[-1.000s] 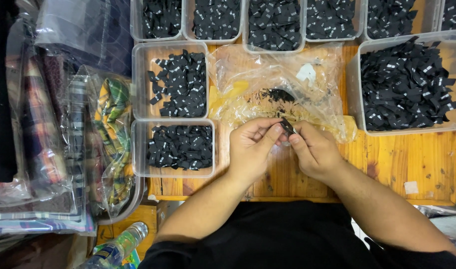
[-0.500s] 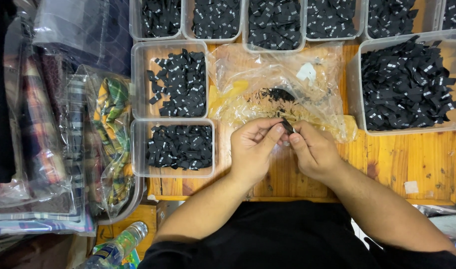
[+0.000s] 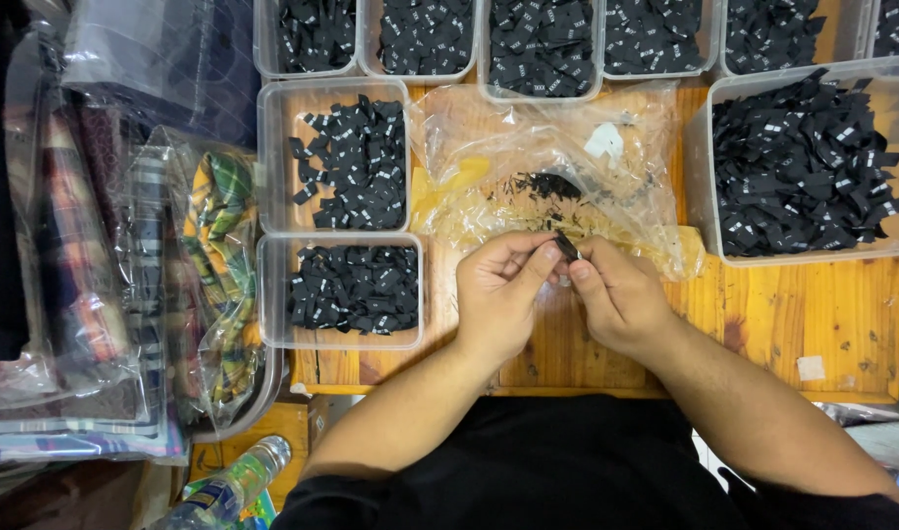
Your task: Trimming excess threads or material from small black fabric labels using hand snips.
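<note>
My left hand (image 3: 500,292) and my right hand (image 3: 618,294) meet over the wooden table (image 3: 783,324), both pinching one small black fabric label (image 3: 566,245) between their fingertips. Just beyond the hands lies a crumpled clear plastic bag (image 3: 547,167) holding a small pile of black scraps (image 3: 552,185). To the left, a clear tub (image 3: 343,291) of black labels sits beside my left hand. A large tub (image 3: 808,162) heaped with black labels stands at the right.
Another tub of labels (image 3: 336,152) stands at the left, and a row of several label-filled tubs (image 3: 538,44) lines the far edge. Bagged plaid fabrics (image 3: 209,265) pile up on the left. A plastic bottle (image 3: 235,484) lies at lower left.
</note>
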